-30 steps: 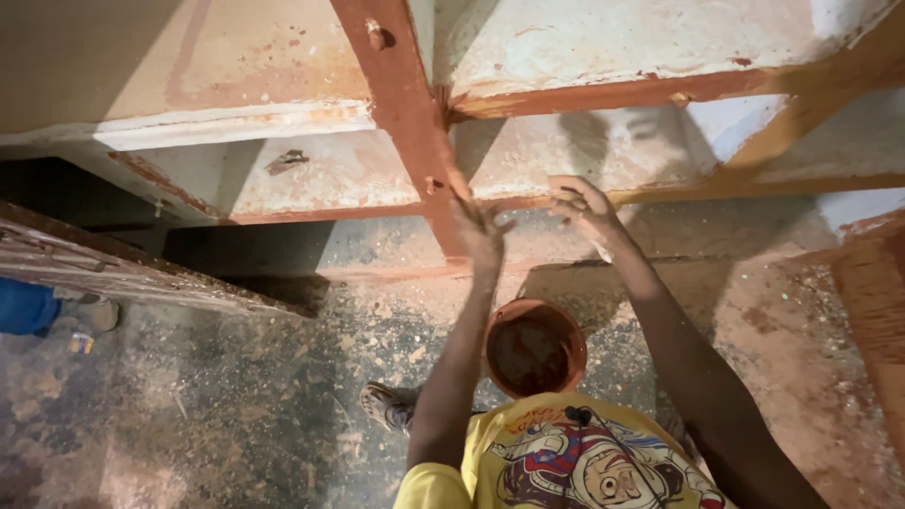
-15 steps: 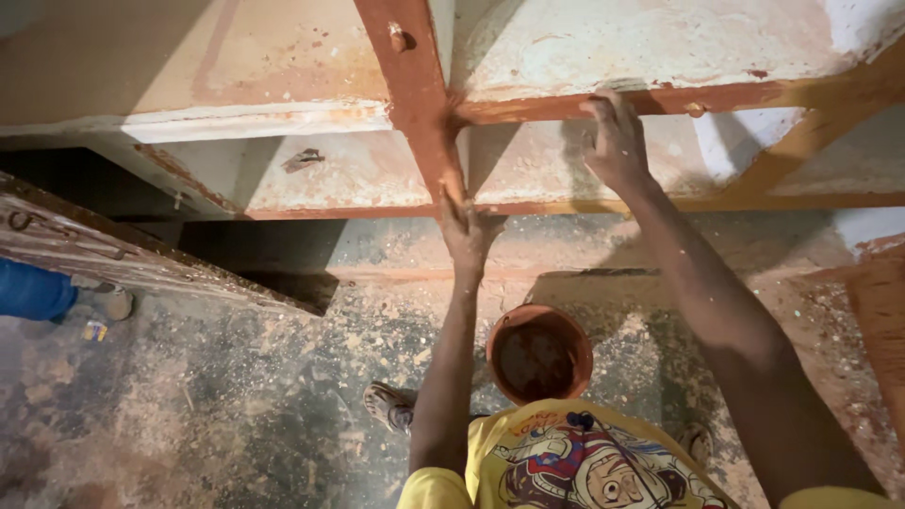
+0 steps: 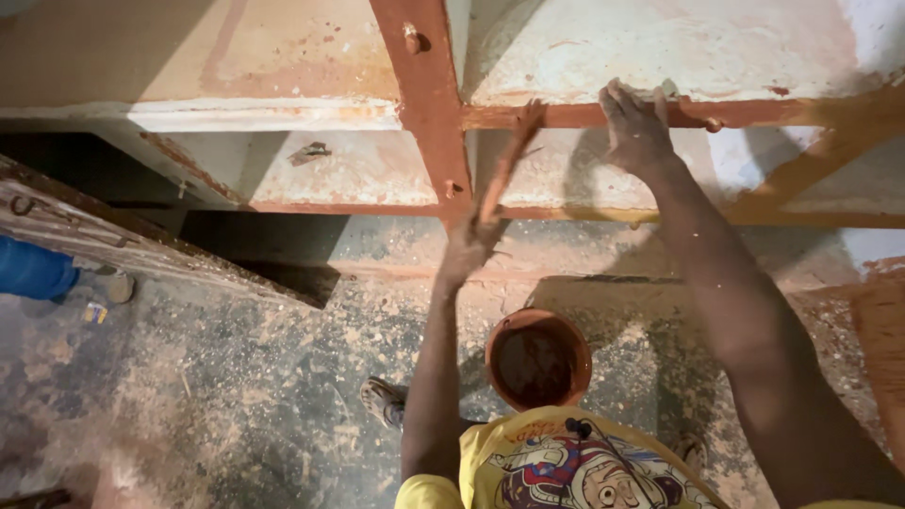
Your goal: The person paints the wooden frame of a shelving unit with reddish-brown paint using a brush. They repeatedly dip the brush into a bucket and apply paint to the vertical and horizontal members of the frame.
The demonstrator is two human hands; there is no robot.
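A thin reddish stick (image 3: 509, 155) is held in the left hand (image 3: 468, 240), whose fingers are closed around its lower end; its tip is laid against the red-brown horizontal rail (image 3: 556, 115) of a pale wooden frame (image 3: 311, 170). The right hand (image 3: 636, 127) is pressed flat on this rail, fingers spread. An orange bowl (image 3: 537, 358) of dark red paint is seen on the dusty floor (image 3: 236, 377) below.

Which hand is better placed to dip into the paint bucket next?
Left, probably: the left hand holds the brush and is nearer the bucket; the right hand rests on the rail.
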